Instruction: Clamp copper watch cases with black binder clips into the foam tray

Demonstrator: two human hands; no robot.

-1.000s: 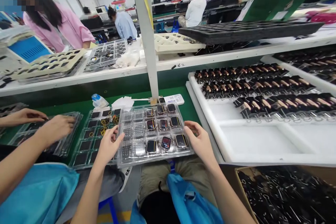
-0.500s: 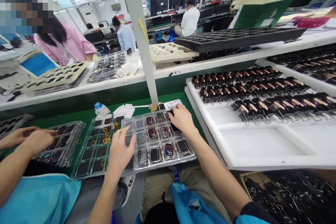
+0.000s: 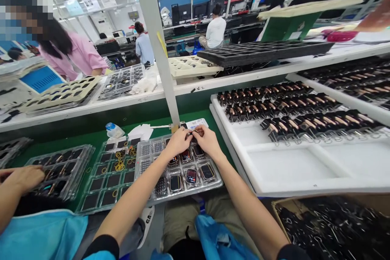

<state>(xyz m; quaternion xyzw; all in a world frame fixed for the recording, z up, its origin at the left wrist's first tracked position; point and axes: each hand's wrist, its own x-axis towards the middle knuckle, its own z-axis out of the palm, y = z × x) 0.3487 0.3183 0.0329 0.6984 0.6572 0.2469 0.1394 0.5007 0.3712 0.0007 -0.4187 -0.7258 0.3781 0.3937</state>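
My left hand (image 3: 179,141) and my right hand (image 3: 208,140) meet above the far right part of a clear plastic tray (image 3: 190,191). Between their pinched fingertips is a dark smartwatch (image 3: 195,131), mostly covered by the fingers. Beneath and in front of my hands, several smartwatches lie in the tray's pockets, among them one with a lit screen (image 3: 191,176) and one with a dark screen (image 3: 175,183). Pockets on the tray's left side show a dotted, see-through surface (image 3: 145,149).
Left of the tray stands another tray with dark square pads (image 3: 96,184) and yellow rubber bands (image 3: 120,165). A co-worker's hand (image 3: 29,177) is at a further tray. A white rack (image 3: 256,189) with binder-clipped parts stands right, above a box of binder clips (image 3: 329,221). A post (image 3: 155,40) rises ahead.
My left hand has moved from the tray's left side up and right to join my right hand. Both now pinch the smartwatch. The co-worker's hand has shifted left.
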